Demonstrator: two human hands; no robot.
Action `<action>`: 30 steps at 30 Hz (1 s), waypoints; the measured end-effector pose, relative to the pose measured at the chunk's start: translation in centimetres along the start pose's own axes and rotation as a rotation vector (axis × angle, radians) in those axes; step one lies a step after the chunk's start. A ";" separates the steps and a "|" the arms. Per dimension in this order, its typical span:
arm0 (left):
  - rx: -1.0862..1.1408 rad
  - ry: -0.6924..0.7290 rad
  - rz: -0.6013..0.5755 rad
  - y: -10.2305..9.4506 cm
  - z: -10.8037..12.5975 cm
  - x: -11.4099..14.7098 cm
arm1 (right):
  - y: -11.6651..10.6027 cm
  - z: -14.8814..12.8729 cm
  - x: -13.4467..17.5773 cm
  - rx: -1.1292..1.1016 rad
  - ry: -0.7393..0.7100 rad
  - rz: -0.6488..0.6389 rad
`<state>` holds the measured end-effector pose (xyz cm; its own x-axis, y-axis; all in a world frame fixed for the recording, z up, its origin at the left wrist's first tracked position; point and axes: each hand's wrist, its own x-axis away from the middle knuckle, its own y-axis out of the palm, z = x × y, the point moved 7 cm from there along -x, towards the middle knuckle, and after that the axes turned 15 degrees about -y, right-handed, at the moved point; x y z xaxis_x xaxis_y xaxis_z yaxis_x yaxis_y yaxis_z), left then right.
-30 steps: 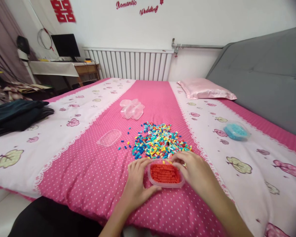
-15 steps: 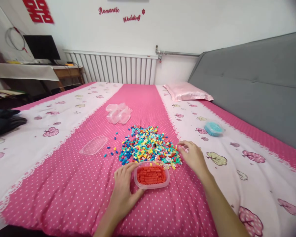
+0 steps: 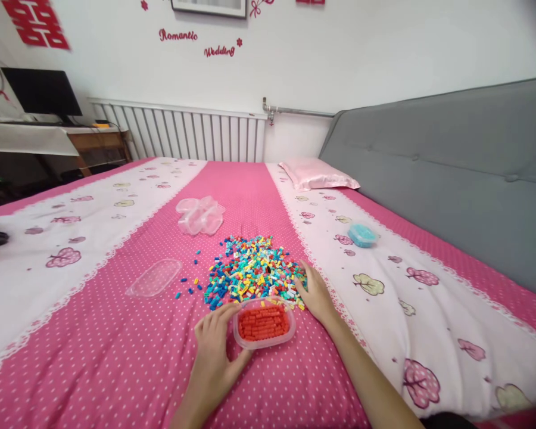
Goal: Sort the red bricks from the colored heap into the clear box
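Observation:
A clear plastic container [image 3: 236,336] holding rows of small red toy bricks [image 3: 263,323] rests on the pink bedspread. My left hand [image 3: 217,342] grips its left side, thumb at the near rim and fingers at the far corner. Just beyond it spreads a heap of small multicoloured toy bricks [image 3: 250,268]. At the heap's right edge is my right hand [image 3: 317,295], its thumb and fingers apart and the fingertips among the bricks. I make out no brick held in it.
A clear lid [image 3: 156,278] lies left of the heap, with several stray bricks between. Stacked clear plastic containers [image 3: 200,215] sit farther back. On the right is a container of light-blue pieces [image 3: 362,235]. A pink pillow [image 3: 317,174] lies near the grey headboard [image 3: 429,137].
My right hand has moved left and onto the heap's right edge. My left hand keeps its hold on the container. The whole view has swung to the right.

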<state>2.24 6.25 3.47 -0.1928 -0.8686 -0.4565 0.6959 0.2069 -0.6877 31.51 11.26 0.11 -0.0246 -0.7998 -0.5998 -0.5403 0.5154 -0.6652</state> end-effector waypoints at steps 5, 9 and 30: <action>-0.018 -0.006 -0.006 0.1 -0.2 0.2 | 0.1 0.4 0.0 -0.003 0.015 0.025; -0.020 0.001 -0.012 0.1 0.0 0.1 | 0.2 0.7 -0.2 -0.025 0.021 0.006; -0.039 -0.008 -0.020 0.4 -0.4 0.3 | 0.9 2.0 -0.8 0.057 0.183 -0.090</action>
<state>2.21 6.24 2.88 -0.2005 -0.8762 -0.4383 0.6647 0.2070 -0.7179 32.69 12.95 -0.92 -0.1333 -0.8831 -0.4499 -0.4986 0.4520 -0.7396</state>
